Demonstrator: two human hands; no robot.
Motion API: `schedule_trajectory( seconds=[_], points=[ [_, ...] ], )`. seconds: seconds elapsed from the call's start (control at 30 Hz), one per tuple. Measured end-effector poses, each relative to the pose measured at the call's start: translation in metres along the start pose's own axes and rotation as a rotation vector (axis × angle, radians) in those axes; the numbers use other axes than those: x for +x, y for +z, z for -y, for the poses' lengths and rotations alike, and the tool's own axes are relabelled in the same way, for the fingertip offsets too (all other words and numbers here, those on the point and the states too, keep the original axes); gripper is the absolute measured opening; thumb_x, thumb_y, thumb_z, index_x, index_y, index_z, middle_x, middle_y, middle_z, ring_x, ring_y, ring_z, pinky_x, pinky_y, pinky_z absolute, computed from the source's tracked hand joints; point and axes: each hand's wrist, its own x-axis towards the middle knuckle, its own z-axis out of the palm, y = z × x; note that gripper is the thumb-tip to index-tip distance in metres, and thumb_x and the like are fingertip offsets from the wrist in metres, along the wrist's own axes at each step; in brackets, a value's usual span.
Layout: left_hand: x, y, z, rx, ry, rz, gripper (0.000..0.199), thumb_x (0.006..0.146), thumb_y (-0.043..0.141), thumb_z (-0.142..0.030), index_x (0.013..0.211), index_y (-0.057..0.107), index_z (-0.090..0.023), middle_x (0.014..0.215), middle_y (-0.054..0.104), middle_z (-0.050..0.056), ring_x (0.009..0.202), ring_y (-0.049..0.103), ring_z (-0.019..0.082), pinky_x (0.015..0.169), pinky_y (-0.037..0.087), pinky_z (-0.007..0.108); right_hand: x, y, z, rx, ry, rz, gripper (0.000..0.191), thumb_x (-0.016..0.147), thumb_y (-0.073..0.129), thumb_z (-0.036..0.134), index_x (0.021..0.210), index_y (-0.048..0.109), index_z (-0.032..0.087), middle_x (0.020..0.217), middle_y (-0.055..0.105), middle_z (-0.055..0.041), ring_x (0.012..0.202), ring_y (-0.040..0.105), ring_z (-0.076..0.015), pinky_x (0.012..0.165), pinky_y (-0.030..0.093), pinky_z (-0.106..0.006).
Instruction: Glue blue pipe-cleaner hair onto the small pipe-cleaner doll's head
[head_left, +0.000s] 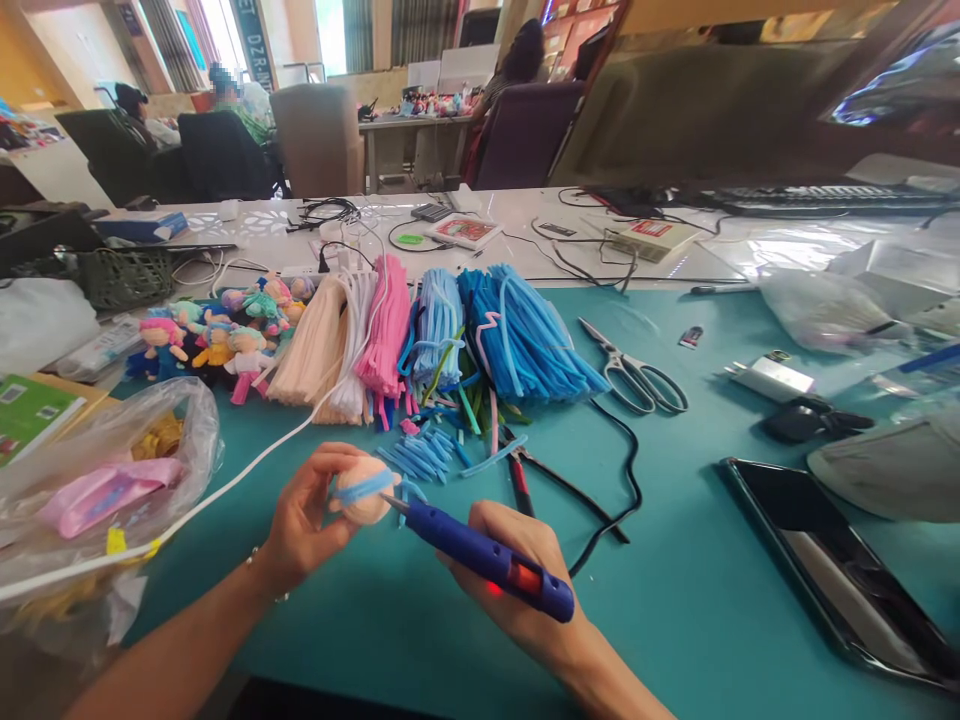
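Note:
My left hand point(311, 515) pinches a small peach fuzzy ball point(365, 507), shaped like a doll's head, with a light blue strip of pipe cleaner point(365, 486) lying across it. In my right hand point(517, 560) is a dark blue hot glue pen point(480, 550) with a red glow underneath. Its metal tip touches or nearly touches the right side of the ball. Just beyond lie short cut blue pipe cleaner pieces point(421, 453). Red-and-black handled pliers point(520, 480) rest behind the pen, partly hidden by it.
Bundles of peach point(311, 350), pink point(385, 335) and blue pipe cleaners point(525, 340) stand behind my hands. Small finished dolls point(244, 350) sit left of them. Scissors point(637, 375), a phone point(832, 570) and a black cable point(634, 470) lie rightward. A white cord point(247, 465) crosses the left side.

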Motion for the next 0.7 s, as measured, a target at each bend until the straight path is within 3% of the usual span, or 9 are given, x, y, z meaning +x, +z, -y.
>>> schedule_trajectory(
  seconds=[0.37,0.7],
  points=[
    [0.005,0.004,-0.007,-0.128,-0.07,-0.071,0.033,0.069,0.073,-0.017,0.101,0.067,-0.024,0.104,0.065,0.007,0.097,0.066,0.026,0.08,0.055,0.038,0.003,-0.003,0.006,0.068,0.107,0.006,0.035,0.079,0.059,0.034,0.055,0.037,0.022,0.05,0.04,0.0058,0.045,0.035,-0.0087,0.043,0.027,-0.022],
    [0.006,-0.005,-0.004,-0.386,-0.39,-0.088,0.037,0.072,0.073,-0.023,0.108,0.063,-0.024,0.102,0.073,0.006,0.093,0.069,0.026,0.076,0.055,0.037,0.006,-0.006,0.012,0.439,0.362,0.035,0.029,0.072,0.072,0.043,0.065,0.057,0.018,0.058,0.054,0.0022,0.052,0.047,-0.0119,0.049,0.04,-0.023]
  ],
)
